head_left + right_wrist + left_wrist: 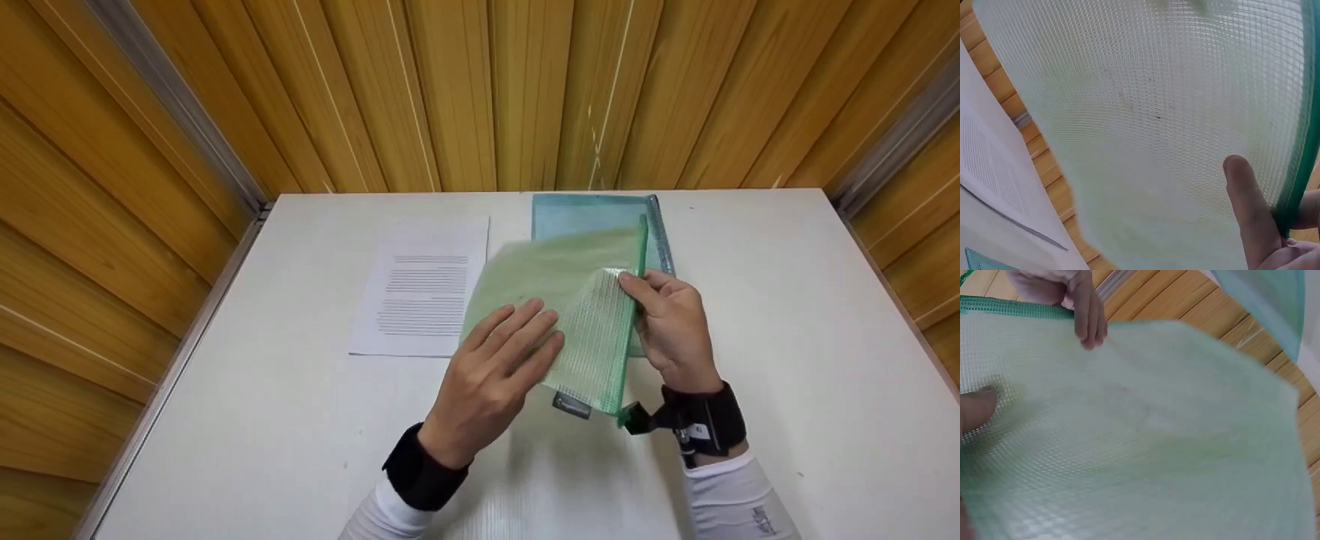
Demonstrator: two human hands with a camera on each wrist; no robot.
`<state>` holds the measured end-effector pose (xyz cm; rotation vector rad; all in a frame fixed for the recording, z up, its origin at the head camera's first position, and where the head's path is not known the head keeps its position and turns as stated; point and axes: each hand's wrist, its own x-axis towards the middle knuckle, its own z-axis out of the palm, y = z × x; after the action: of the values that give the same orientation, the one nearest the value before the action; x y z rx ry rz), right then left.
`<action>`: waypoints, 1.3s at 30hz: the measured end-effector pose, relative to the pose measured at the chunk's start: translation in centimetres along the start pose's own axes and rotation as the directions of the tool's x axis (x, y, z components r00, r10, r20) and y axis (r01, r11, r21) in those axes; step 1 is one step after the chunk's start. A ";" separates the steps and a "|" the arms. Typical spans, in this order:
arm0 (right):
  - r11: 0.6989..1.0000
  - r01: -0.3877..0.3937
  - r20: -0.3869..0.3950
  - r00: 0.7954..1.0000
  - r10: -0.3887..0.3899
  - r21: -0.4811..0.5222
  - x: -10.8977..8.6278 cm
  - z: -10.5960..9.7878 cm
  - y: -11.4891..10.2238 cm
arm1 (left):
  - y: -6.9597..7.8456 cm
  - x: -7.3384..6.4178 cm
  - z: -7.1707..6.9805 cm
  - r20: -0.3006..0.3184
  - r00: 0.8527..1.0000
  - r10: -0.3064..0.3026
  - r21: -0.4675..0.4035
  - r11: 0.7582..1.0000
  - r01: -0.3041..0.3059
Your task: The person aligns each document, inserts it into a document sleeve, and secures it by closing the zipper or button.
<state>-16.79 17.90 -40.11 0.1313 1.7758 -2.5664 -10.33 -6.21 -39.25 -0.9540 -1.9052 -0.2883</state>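
Observation:
A light green mesh zipper pouch [555,277] is held up over the table, tilted, its darker green edge to the right. My right hand [675,322] pinches that edge, with the thumb on the front and fingers behind, as the left wrist view shows. My left hand [495,375] lies across the pouch's front with fingers extended. Its thumb [977,408] presses the mesh from the other side, so the pouch sits between them. In the right wrist view a digit [1244,197] of my right hand lies along the mesh by the green border [1300,169].
A printed sheet of paper [427,292] lies on the white table [247,397] to the left. Behind the green pouch lies a blue zipper pouch [585,214], partly covered from view. Wood-patterned panels [450,90] rise at the back and sides.

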 end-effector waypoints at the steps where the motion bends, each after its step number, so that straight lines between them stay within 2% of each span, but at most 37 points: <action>1: 0.999 -0.005 0.014 1.000 0.005 -0.041 0.0 0.0 0.0 | -0.2 0.2 -0.2 -0.005 1.000 -0.030 -0.006 1.000 0.030; 4: 0.984 -0.022 0.078 0.996 0.036 -0.179 -0.1 0.0 -0.2 | -0.6 0.8 -0.9 -0.009 0.992 -0.129 -0.033 0.991 0.129; 7: 0.942 -0.025 0.166 0.983 0.085 -0.334 -0.3 -0.2 -0.6 | -0.9 1.1 -1.3 -0.001 0.977 -0.215 -0.055 0.975 0.214; 11: 0.877 0.019 0.291 0.947 0.138 -0.479 -1.0 -0.6 -1.7 | -1.4 1.3 -1.5 -0.006 0.963 -0.268 -0.058 0.962 0.267; 13: 0.856 0.078 0.377 0.915 0.142 -0.511 -1.7 -0.7 -2.4 | -1.6 1.3 -1.5 -0.008 0.960 -0.279 -0.059 0.959 0.278; 14: 0.847 0.127 0.433 0.892 0.130 -0.516 -2.2 -0.8 -2.7 | -1.6 1.4 -1.5 -0.007 0.959 -0.284 -0.060 0.957 0.283; 15: 0.842 0.187 0.500 0.859 0.110 -0.507 -2.6 -0.8 -3.0 | -1.6 1.4 -1.5 -0.006 0.957 -0.288 -0.061 0.956 0.288; 17: 0.842 0.298 0.628 0.776 0.061 -0.450 -3.5 -0.7 -3.4 | -1.7 1.4 -1.5 -0.004 0.955 -0.298 -0.065 0.953 0.297; 19: 0.856 0.372 0.718 0.696 0.000 -0.360 -4.4 -0.4 -3.7 | -1.7 1.4 -1.5 0.001 0.952 -0.306 -0.067 0.950 0.305; 20: 0.866 0.392 0.745 0.666 -0.032 -0.312 -4.8 -0.2 -3.8 | -1.7 1.5 -1.6 0.004 0.951 -0.308 -0.069 0.949 0.307; 21: 0.874 0.402 0.758 0.650 -0.061 -0.274 -5.2 0.0 -3.8 | -1.7 1.5 -1.6 0.004 0.952 -0.308 -0.069 0.949 0.307; 22: 0.880 0.407 0.756 0.648 -0.090 -0.245 -5.6 0.2 -3.8 | -1.7 1.5 -1.6 0.006 0.952 -0.307 -0.069 0.949 0.307; 24: 0.880 0.429 0.731 0.665 -0.156 -0.202 -6.3 0.7 -3.8 | -1.7 1.5 -1.6 0.009 0.953 -0.302 -0.070 0.951 0.302; 28: 0.831 0.537 0.657 0.681 -0.322 -0.149 -6.8 1.4 -3.4 | -2.1 1.3 -1.5 0.033 0.956 -0.291 -0.107 0.950 0.293; 32: 0.779 0.618 0.611 0.659 -0.439 -0.106 -6.8 1.7 -2.9 | -3.0 0.5 -1.5 0.092 0.952 -0.292 -0.192 0.933 0.305; 34: 0.769 0.630 0.606 0.656 -0.450 -0.110 -6.8 1.8 -2.9 | -3.5 0.2 -1.9 0.136 0.943 -0.305 -0.212 0.921 0.328; 35: 0.764 0.634 0.607 0.654 -0.451 -0.115 -6.8 1.9 -2.9 | -3.6 0.0 -2.2 0.166 0.933 -0.319 -0.209 0.914 0.349; 39: 0.762 0.644 0.629 0.620 -0.469 -0.065 -6.8 2.5 -2.9 | -3.1 0.3 -4.0 0.266 0.883 -0.387 -0.109 0.898 0.426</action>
<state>-10.30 16.41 -35.97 -1.2882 2.0854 -2.1846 -10.02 -10.41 -36.33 -0.7050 -2.3324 -0.6114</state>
